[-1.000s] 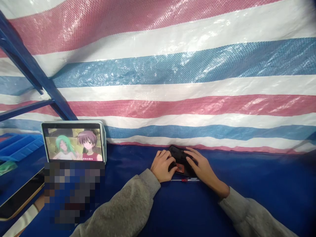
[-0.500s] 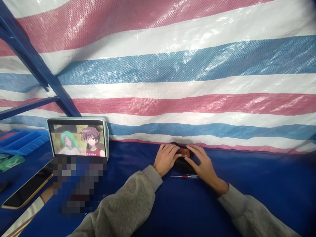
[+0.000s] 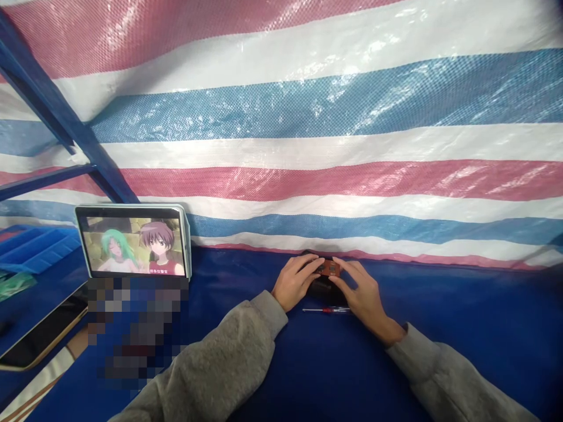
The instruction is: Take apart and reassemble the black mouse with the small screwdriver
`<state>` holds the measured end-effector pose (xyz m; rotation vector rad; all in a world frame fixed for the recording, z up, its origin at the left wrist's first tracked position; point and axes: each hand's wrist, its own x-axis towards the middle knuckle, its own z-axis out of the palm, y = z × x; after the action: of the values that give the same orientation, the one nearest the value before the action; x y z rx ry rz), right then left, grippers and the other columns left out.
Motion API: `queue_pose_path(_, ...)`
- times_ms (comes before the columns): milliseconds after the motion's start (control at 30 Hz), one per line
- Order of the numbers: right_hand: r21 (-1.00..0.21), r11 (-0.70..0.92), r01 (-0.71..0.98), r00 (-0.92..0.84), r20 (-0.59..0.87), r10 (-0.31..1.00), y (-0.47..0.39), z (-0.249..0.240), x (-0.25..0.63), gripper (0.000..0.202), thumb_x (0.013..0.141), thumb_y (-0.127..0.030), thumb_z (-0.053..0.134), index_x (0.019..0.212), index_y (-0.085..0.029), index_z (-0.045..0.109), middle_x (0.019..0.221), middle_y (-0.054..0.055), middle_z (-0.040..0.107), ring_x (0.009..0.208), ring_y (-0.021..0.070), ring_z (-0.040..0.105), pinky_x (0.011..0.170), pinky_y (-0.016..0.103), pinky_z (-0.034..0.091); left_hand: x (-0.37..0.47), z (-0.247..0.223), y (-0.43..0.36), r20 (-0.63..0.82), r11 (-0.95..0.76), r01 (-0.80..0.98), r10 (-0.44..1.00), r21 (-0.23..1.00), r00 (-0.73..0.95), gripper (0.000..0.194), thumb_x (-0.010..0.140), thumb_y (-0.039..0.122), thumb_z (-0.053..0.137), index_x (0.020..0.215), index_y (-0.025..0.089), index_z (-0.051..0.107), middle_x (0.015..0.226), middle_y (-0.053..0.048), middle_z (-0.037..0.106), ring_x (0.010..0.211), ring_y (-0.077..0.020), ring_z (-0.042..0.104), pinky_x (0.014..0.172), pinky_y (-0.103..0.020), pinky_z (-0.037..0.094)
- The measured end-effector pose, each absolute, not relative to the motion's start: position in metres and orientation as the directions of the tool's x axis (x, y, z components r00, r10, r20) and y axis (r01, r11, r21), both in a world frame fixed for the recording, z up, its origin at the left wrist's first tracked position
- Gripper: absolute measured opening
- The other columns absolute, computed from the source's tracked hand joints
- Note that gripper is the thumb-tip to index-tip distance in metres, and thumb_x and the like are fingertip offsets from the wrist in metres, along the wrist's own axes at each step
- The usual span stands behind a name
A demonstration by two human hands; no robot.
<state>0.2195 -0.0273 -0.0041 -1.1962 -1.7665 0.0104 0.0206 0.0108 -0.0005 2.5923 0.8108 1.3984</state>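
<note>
Between my two hands is a small orange-brown circuit board (image 3: pixel 331 269) with dark parts on it. It lies at or over a black object (image 3: pixel 324 288) whose kind I cannot make out, partly hidden by my fingers. My left hand (image 3: pixel 297 282) grips the board's left side with bent fingers. On the other side, my right hand (image 3: pixel 359 292) pinches the board's right edge between thumb and fingers. A screwdriver (image 3: pixel 326 310) with a red and clear handle lies just in front, its shaft pointing left.
A tablet (image 3: pixel 134 243) playing a cartoon stands at the left. Near it are a phone (image 3: pixel 44 331), a blue compartment tray (image 3: pixel 39 247) and green bags (image 3: pixel 16 285). A striped tarp (image 3: pixel 334 140) hangs behind the blue table (image 3: pixel 461 328); a blue metal frame (image 3: pixel 65 117) rises at left.
The view has shifted slightly, moving the surroundings a little left and up. My left fingers have come further over the board, and more of its right part shows.
</note>
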Motion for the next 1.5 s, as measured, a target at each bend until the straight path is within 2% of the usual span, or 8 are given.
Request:
queue_pose_path(300,-0.627,0.462,0.628,0.051,0.625,0.779,-0.032,-0.003,0.214,0.039,0.085,-0.039,0.062,0.120,-0.021,0.063,0.097,0.006,0.069,0.086,0.0205,0.066,0.082,0.036,0.054,0.019,-0.001,0.010,0.774,-0.866,0.417,0.457,0.275,0.439,0.038,0.097,0.023,0.049,0.135,0.028,0.048,0.126,-0.007,0.059,0.111,-0.0191,0.060,0.092,-0.035,0.054)
queue_pose_path(433,-0.646,0.469,0.603,0.038,0.610,0.791,-0.032,-0.002,0.214,0.035,0.085,-0.039,0.062,0.116,-0.022,0.065,0.100,0.007,0.069,0.089,0.0214,0.066,0.084,0.037,0.053,0.019,-0.005,0.012,0.763,-0.864,0.413,0.468,0.288,0.447,0.038,0.097,0.020,0.050,0.134,0.029,0.049,0.125,-0.007,0.059,0.110,-0.0186,0.060,0.092,-0.035,0.055)
queue_pose_path(633,-0.646,0.485,0.589,0.018,0.611,0.791,-0.035,-0.001,0.214,0.034,0.085,-0.036,0.063,0.116,-0.022,0.066,0.098,0.007,0.069,0.087,0.0208,0.066,0.082,0.036,0.054,0.018,-0.007,0.012,0.731,-0.861,0.363,0.498,0.356,0.466,0.039,0.099,0.014,0.040,0.134,0.028,0.049,0.127,-0.007,0.057,0.108,-0.0166,0.061,0.089,-0.032,0.059)
queue_pose_path(767,-0.642,0.509,0.573,-0.001,0.620,0.784,-0.035,0.001,0.214,0.031,0.085,-0.033,0.063,0.114,-0.021,0.066,0.098,0.006,0.069,0.087,0.0198,0.065,0.081,0.034,0.053,0.019,-0.003,0.011,0.737,-0.844,0.367,0.527,0.392,0.423,0.037,0.100,0.022,0.043,0.136,0.026,0.048,0.123,-0.007,0.060,0.108,-0.0177,0.062,0.092,-0.033,0.057)
queue_pose_path(933,-0.645,0.495,0.582,0.005,0.611,0.792,-0.034,0.002,0.214,0.019,0.090,-0.033,0.055,0.094,-0.021,0.070,0.083,0.003,0.069,0.075,0.0176,0.065,0.073,0.031,0.052,0.019,-0.001,0.011,0.742,-0.834,0.315,0.549,0.454,0.385,0.039,0.098,0.031,0.048,0.136,0.024,0.048,0.117,-0.006,0.065,0.102,-0.0167,0.066,0.092,-0.029,0.055)
queue_pose_path(1033,-0.667,0.440,0.601,0.039,0.574,0.818,-0.033,0.002,0.215,0.024,0.092,-0.036,0.052,0.082,-0.021,0.068,0.072,0.001,0.066,0.064,0.0161,0.062,0.065,0.029,0.050,0.019,-0.003,0.011,0.721,-0.819,0.300,0.573,0.489,0.390,0.041,0.096,0.033,0.052,0.136,0.024,0.047,0.111,-0.004,0.067,0.096,-0.0158,0.068,0.089,-0.029,0.056)
queue_pose_path(1167,-0.672,0.438,0.596,0.017,0.557,0.831,-0.034,0.003,0.214,0.027,0.092,-0.038,0.049,0.077,-0.021,0.064,0.071,0.001,0.066,0.065,0.0162,0.061,0.065,0.028,0.048,0.020,-0.006,0.012,0.702,-0.794,0.322,0.607,0.516,0.371,0.041,0.095,0.036,0.053,0.134,0.025,0.050,0.106,-0.004,0.069,0.091,-0.0167,0.068,0.086,-0.031,0.057)
queue_pose_path(1500,-0.668,0.435,0.604,-0.023,0.531,0.847,-0.035,0.007,0.214,0.033,0.093,-0.039,0.046,0.070,-0.021,0.061,0.065,0.000,0.063,0.061,0.0154,0.059,0.061,0.027,0.046,0.020,0.000,0.012,0.690,-0.784,0.282,0.621,0.553,0.371,0.039,0.094,0.034,0.056,0.132,0.024,0.052,0.123,-0.006,0.062,0.109,-0.0196,0.063,0.097,-0.035,0.052)
